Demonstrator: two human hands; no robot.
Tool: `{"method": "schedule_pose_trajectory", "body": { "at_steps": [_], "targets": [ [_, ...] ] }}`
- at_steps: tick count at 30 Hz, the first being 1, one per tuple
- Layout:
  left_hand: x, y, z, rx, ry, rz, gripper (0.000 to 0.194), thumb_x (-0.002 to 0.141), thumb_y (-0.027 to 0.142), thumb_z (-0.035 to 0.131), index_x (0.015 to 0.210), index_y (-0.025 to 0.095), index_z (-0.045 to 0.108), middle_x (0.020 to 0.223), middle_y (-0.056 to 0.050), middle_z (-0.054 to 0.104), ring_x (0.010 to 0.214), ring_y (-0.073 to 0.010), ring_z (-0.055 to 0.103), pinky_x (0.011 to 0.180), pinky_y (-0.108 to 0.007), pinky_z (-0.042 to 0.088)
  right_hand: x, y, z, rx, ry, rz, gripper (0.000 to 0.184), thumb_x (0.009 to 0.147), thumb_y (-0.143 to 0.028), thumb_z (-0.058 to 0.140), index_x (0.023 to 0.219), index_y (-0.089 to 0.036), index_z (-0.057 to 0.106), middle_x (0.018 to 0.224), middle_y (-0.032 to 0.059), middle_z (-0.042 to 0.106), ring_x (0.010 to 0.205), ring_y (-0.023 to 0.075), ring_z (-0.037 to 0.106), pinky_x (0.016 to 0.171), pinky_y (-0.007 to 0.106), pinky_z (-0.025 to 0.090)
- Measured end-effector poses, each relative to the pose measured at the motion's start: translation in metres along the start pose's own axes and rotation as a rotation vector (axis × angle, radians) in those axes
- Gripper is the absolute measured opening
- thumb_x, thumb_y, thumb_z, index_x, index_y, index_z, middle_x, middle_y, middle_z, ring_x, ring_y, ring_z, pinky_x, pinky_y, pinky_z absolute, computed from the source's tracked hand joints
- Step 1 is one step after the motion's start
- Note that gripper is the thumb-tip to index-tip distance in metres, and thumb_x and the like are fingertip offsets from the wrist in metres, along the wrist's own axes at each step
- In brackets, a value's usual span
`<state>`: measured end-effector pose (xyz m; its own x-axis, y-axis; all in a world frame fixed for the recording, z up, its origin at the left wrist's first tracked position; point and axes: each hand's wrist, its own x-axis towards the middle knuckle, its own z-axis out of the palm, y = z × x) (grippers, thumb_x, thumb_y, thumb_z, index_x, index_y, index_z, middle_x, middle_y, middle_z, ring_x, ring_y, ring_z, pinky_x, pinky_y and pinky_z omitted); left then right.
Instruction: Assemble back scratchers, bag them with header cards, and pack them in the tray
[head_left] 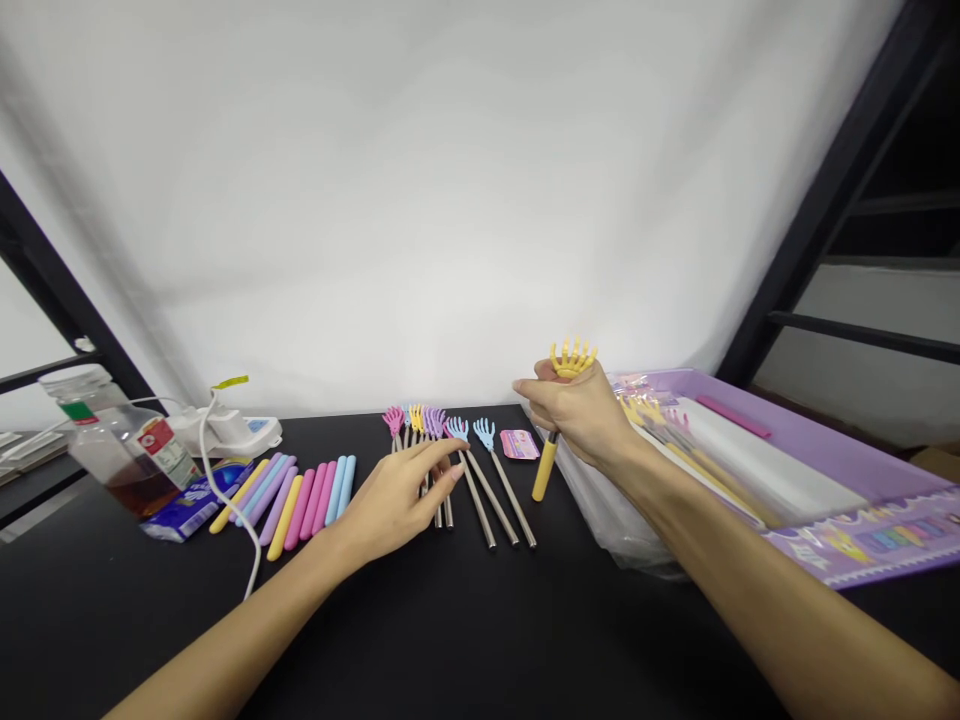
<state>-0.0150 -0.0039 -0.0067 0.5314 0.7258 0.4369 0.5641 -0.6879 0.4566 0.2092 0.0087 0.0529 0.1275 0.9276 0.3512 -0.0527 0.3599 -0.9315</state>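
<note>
My right hand [581,412] is closed around a yellow back scratcher [546,468], held upright with its claw head above my fist and its yellow grip pointing down. My left hand [397,500] rests open, fingers stretched over a row of metal scratcher rods [480,490] with pink, yellow, purple and blue claw heads on the black table [450,620]. Loose pastel handle sleeves [300,500] in yellow, purple, pink and blue lie left of that hand.
A purple display box [862,500] with packed scratchers and clear bags sits at the right. A small pink card [519,444] lies by the rods. At the left stand a bottle of brown liquid [112,440], a blue packet [199,500] and a white device with cable [225,432].
</note>
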Motion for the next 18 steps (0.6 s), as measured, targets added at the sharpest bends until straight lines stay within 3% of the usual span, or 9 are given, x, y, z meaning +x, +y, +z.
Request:
{"method": "schedule_pose_trajectory", "body": {
  "at_steps": [18],
  "targets": [
    [-0.0008,-0.0003,-0.0015,-0.004,-0.004,0.007,0.034,0.101,0.041,0.044,0.129,0.026,0.059,0.1,-0.002,0.069,0.086,-0.0161,0.064,0.083,-0.031,0.051,-0.0051,-0.0029,0.0024,0.055,0.021,0.053,0.041,0.056,-0.014,0.073,0.058,-0.024,0.033,0.047,-0.0122,0.02,0.037,0.0021,0.018,0.04,0.024,0.009]
  ]
}}
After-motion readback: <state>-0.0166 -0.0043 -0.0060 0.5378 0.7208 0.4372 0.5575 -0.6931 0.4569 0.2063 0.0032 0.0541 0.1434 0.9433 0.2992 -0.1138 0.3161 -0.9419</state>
